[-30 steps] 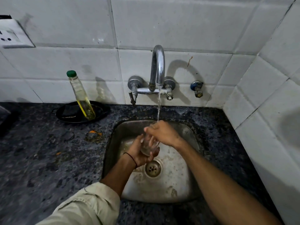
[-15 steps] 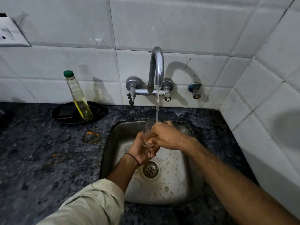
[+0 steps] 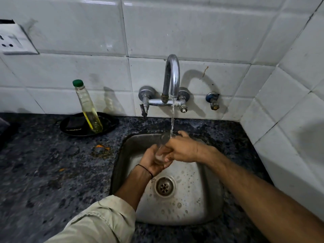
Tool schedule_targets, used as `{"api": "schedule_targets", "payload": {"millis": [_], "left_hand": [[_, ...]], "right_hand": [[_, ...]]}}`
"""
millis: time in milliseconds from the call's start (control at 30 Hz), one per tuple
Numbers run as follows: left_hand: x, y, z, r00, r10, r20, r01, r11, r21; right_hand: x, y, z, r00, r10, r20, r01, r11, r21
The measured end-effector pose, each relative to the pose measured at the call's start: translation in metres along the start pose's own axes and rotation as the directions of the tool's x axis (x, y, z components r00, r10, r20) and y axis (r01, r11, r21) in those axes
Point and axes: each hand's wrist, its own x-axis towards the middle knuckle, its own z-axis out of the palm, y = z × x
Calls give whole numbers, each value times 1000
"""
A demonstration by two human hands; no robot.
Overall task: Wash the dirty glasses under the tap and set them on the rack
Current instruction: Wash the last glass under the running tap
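Far left on the tiled wall: white socket plate (image 3: 15, 41). Below it, dark speckled surface (image 3: 43, 181). On it, far and left of the sink, a black dish (image 3: 112, 122) holds a dark scrub pad (image 3: 75, 122) and a clear bottle (image 3: 88, 109) with a green cap and yellowish liquid, its top tilted left. Orange scrap (image 3: 101, 147) on the surface just left of the sink. Beige sleeve (image 3: 98, 221) at near edge, black thread (image 3: 145, 170) on that wrist. Left grip (image 3: 152, 162) over the steel sink (image 3: 201, 199), fingers curled under the base of the glass (image 3: 160, 154), grasping it from below. Glass is clear, held above the basin under the tap (image 3: 172, 76). Water stream (image 3: 172, 120) falls onto its rim. Right grip (image 3: 184, 149) clasps the glass's upper part from the right, thumb by the rim, fingers partly hidden. Drain (image 3: 164, 186) lies near of both. Small valve (image 3: 213, 101) on the wall right of the tap.
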Motion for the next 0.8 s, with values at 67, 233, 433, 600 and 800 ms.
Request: {"api": "schedule_targets", "payload": {"millis": [67,233,433,600,800], "left_hand": [[3,0,3,990,143,14,-143,989,-49],[5,2,-2,966,238,102,-231,970,-74],[-2,3,-9,997,74,26,-78,974,211],[3,9,3,954,301,0,-290,921,261],[17,16,-7,908,414,-59,-394,895,208]], "right_hand": [[3,-8,5,990,84,-115,-66,986,152],[6,-22,7,971,187,-146,-113,907,406],[-4,-12,-2,987,-134,89,152,959,-240],[7,-10,1,995,4,97,7,993,-118],[19,-36,32,916,389,-95,-172,596,784]]}}
